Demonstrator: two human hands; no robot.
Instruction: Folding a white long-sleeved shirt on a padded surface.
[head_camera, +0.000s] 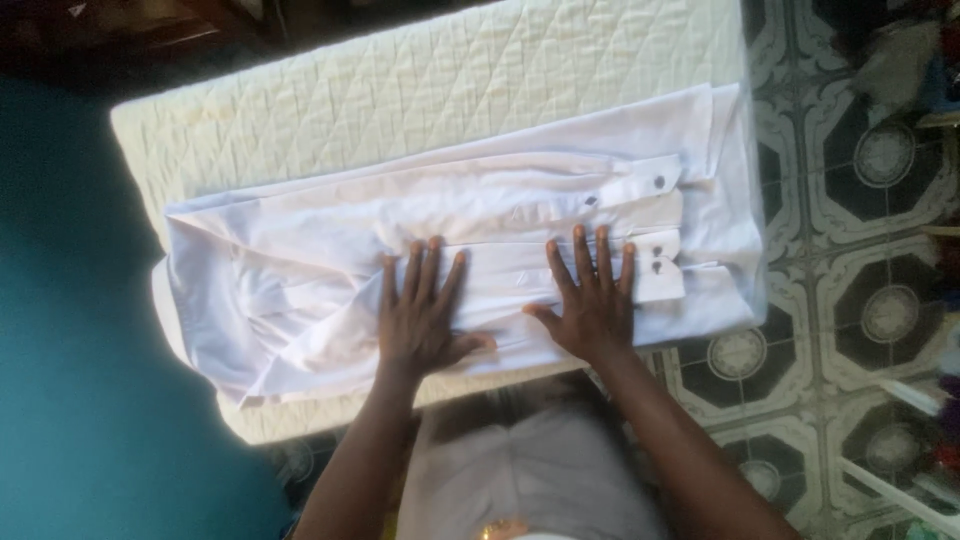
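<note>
Both palms are flat on a white shirt (480, 215) spread over a quilted pad (420, 80). Left hand (420, 315) is fingers spread, gripping nothing, just pressing the cloth. Right hand (590, 300) does the same, and a buttoned cuff (660, 265) sits just beside its fingertips.

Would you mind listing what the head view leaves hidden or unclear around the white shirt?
- White shirt under left hand and right hand: covered by the palms.
- Quilted pad beneath: hidden by the shirt.
- Cuff buttons: too small for detail.
- Forearms: cut off by the bottom edge.
</note>
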